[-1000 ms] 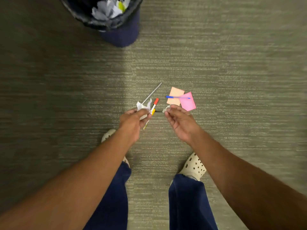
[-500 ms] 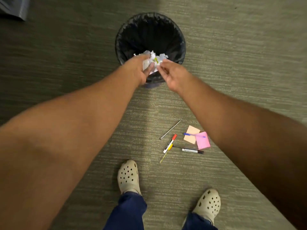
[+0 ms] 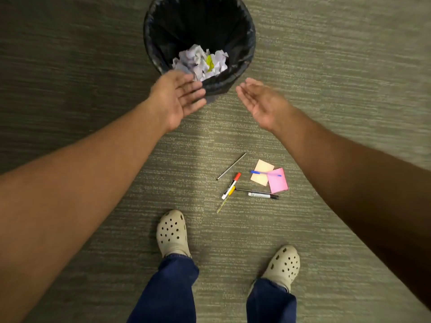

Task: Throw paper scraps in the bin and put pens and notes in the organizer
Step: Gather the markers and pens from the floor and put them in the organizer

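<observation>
A black-lined bin (image 3: 245,36) stands on the carpet ahead of me, with crumpled white and yellow paper scraps (image 3: 201,61) inside. My left hand (image 3: 179,96) hovers at the bin's near rim, fingers spread and empty. My right hand (image 3: 261,100) is to the right of the bin, palm up, holding nothing. On the floor between my arms lie several pens: a red-capped marker (image 3: 231,185), a thin grey pen (image 3: 231,166), a yellow pen (image 3: 225,200), a clear pen (image 3: 262,195) and a blue pen (image 3: 265,173) across an orange note (image 3: 261,177) and a pink note (image 3: 278,181).
My two feet in cream clogs (image 3: 172,233) (image 3: 283,264) stand on grey-green carpet just below the pens. No organizer is in view.
Both hands carried paper scraps from the floor up to the bin, let them go, and now hang open and pulled back from the rim. The camera view rose as I stood.
</observation>
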A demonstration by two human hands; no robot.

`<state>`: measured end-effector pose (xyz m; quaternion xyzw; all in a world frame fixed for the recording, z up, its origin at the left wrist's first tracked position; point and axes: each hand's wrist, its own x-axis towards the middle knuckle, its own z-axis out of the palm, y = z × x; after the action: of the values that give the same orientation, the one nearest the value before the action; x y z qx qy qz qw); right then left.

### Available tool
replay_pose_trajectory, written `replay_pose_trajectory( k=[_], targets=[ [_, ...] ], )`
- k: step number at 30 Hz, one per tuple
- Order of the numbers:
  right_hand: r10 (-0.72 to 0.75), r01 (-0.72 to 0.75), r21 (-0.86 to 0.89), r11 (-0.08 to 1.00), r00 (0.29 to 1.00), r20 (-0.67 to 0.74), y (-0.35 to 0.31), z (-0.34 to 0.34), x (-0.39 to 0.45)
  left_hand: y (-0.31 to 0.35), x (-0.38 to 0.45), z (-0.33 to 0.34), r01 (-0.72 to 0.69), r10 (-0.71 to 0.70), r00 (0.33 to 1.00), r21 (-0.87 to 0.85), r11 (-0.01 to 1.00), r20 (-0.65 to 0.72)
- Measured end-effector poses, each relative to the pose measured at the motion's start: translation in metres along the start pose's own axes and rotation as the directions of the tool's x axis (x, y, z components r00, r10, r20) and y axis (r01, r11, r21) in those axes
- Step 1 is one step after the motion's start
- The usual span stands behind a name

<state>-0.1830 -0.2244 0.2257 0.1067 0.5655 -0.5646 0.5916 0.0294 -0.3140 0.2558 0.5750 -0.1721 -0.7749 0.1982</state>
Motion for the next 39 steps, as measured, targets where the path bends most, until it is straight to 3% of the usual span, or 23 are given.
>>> replay_pose_trajectory(
  k=[6,11,14,16,18,21,25,29,35,37,39],
  targets=[
    [0.012,-0.060,-0.321,0.945,0.989,-0.150,0.066,-0.137,-0.019,-0.130,-0.004,-0.044,0.102,-0.051,0.992,0.476,0.874,-0.119],
    [0.073,-0.179,-0.479,0.859,0.970,-0.231,0.135,-0.240,-0.025,-0.244,0.017,-0.058,0.151,-0.089,0.988,0.653,0.742,-0.128],
    [0.083,-0.249,-0.550,0.797,0.947,-0.309,0.180,-0.281,-0.016,-0.303,0.037,-0.059,0.118,-0.062,0.993,0.799,0.589,-0.101],
    [0.139,-0.349,-0.472,0.809,0.895,-0.424,0.205,-0.305,-0.003,-0.334,0.053,-0.059,0.040,0.027,0.998,0.924,0.380,-0.055],
    [0.304,-0.458,-0.246,0.854,0.824,-0.478,0.227,-0.321,0.008,-0.357,0.070,-0.057,-0.044,0.107,0.994,0.982,0.184,0.025],
    [0.443,-0.520,-0.078,0.851,0.789,-0.426,0.253,-0.334,0.024,-0.383,0.098,-0.054,-0.155,0.135,0.979,0.988,0.020,0.151],
    [0.420,-0.486,-0.069,0.871,0.810,-0.409,0.278,-0.329,0.046,-0.404,0.127,-0.052,-0.164,0.178,0.967,0.979,-0.122,0.184],
    [0.372,-0.399,0.025,0.917,0.827,-0.422,0.289,-0.329,0.060,-0.409,0.137,-0.051,-0.130,0.254,0.957,0.989,-0.066,0.143],
    [0.377,-0.355,0.127,0.926,0.853,-0.360,0.279,-0.334,0.045,-0.403,0.124,-0.054,-0.186,0.240,0.956,0.981,0.051,0.169],
    [0.382,-0.397,0.042,0.917,0.841,-0.384,0.274,-0.329,0.032,-0.402,0.117,-0.053,-0.194,0.270,0.952,0.968,0.161,0.146],
    [0.340,-0.389,-0.013,0.921,0.820,-0.459,0.271,-0.318,0.020,-0.403,0.108,-0.051,-0.179,0.225,0.969,0.917,0.355,0.102]
  ],
)
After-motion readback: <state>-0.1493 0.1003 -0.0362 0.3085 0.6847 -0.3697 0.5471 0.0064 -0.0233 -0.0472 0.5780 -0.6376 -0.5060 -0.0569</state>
